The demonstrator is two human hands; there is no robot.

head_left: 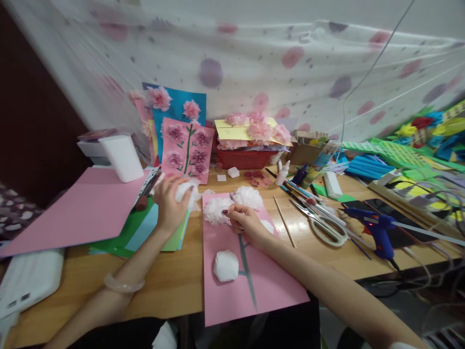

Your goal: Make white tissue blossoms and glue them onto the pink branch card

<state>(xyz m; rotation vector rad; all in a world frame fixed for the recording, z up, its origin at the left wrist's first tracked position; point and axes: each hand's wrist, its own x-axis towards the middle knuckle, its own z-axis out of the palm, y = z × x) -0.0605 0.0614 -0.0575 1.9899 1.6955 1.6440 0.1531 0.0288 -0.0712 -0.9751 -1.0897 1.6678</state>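
On my feed the pink sheet (pixel 279 291) lies on the counter (pixel 174 286), its near edge overhanging, a painted stem (pixel 244 261) running up it; one fluffy white flower (pixel 214 212) sits at the sheet's eleven o'clock, a second white flower (pixel 249 196) just beside it at twelve, a rounded white wad (pixel 225 265) at nine; a white piece (pixel 268 226) shows at one, partly hidden by my right hand (pixel 245 219); that hand has its fingers curled and its tips at the first flower's edge, though I cannot tell whether they pinch any of it; my left hand (pixel 172 201), at ten o'clock and off the sheet, pinches white tissue (pixel 186 190) between thumb and fingers; farther out I find a wooden stick (pixel 284 220) between one and two, scissors (pixel 325 229) at two, a blue glue gun (pixel 379 230) near three, a red basket (pixel 243 159) at twelve, and a pink flowered card (pixel 187 152) at eleven, standing before a blue card (pixel 174 107)
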